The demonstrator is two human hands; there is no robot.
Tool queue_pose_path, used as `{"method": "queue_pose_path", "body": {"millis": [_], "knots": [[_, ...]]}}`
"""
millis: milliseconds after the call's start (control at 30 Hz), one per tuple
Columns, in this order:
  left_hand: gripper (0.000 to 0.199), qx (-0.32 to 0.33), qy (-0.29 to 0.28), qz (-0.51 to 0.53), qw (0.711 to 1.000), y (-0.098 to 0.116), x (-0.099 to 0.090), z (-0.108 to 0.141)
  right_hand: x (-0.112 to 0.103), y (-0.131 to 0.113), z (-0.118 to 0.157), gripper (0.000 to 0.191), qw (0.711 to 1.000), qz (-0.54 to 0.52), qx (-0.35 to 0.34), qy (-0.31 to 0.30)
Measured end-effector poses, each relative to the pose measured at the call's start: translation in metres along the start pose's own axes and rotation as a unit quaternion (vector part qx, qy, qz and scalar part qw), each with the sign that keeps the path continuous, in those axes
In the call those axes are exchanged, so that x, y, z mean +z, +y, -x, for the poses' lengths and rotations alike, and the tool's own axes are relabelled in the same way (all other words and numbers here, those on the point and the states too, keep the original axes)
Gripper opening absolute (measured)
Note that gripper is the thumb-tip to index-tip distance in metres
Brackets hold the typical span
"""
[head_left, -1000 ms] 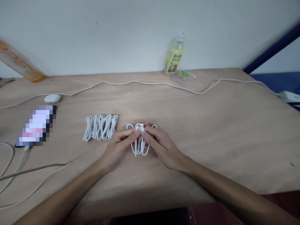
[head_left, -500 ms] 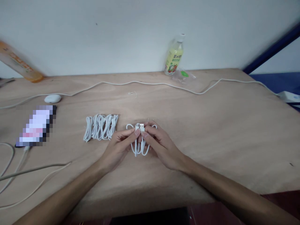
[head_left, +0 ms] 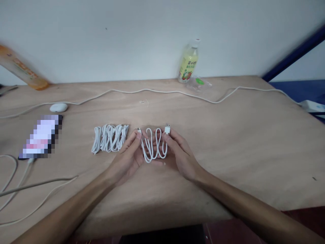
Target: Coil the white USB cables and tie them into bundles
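A white USB cable (head_left: 151, 156) hangs in loose loops between my two hands, above the table. My left hand (head_left: 132, 149) pinches one plug (head_left: 139, 130) of it between thumb and fingers. The larger USB plug (head_left: 167, 129) points up from the grip of my right hand (head_left: 180, 149). Some fingers spread behind the loops and are partly hidden by them. Just left of my left hand, several bundled white cables (head_left: 109, 138) lie side by side on the table.
The wooden table (head_left: 241, 145) carries a phone (head_left: 40, 135) with a cable, a white case (head_left: 58, 107), and a long white cord (head_left: 177, 90). An orange bottle (head_left: 27, 73), a yellow bottle (head_left: 188, 64) and clear plastic packaging (head_left: 199, 84) are near the wall. Small tie scraps (head_left: 144, 102) lie mid-table.
My hands have moved apart, and the two plugs, side by side before, are now separated. The cable's loops have opened out between them.
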State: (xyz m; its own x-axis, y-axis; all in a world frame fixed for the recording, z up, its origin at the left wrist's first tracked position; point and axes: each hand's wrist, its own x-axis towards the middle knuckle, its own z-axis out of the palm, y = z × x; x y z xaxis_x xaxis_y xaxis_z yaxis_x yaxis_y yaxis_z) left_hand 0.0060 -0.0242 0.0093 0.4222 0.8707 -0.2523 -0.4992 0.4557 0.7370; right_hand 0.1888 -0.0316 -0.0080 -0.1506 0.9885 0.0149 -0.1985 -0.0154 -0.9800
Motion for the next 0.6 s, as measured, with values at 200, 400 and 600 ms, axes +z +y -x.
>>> {"method": "queue_pose_path", "body": {"millis": [200, 400, 600], "knots": [[0.038, -0.029, -0.021, 0.003, 0.999, 0.004, -0.001, 0.000, 0.003, 0.004, -0.001, 0.034, 0.996, -0.075, 0.045, -0.020], [0.066, 0.008, 0.015, -0.007, 1.000, 0.001, 0.001, 0.000, 0.002, 0.000, 0.001, 0.029, 0.999, -0.030, -0.015, -0.022], [0.059, -0.027, 0.012, 0.049, 0.998, 0.005, 0.000, -0.004, 0.001, -0.006, 0.002, 0.051, 0.999, -0.023, 0.009, -0.029]]}}
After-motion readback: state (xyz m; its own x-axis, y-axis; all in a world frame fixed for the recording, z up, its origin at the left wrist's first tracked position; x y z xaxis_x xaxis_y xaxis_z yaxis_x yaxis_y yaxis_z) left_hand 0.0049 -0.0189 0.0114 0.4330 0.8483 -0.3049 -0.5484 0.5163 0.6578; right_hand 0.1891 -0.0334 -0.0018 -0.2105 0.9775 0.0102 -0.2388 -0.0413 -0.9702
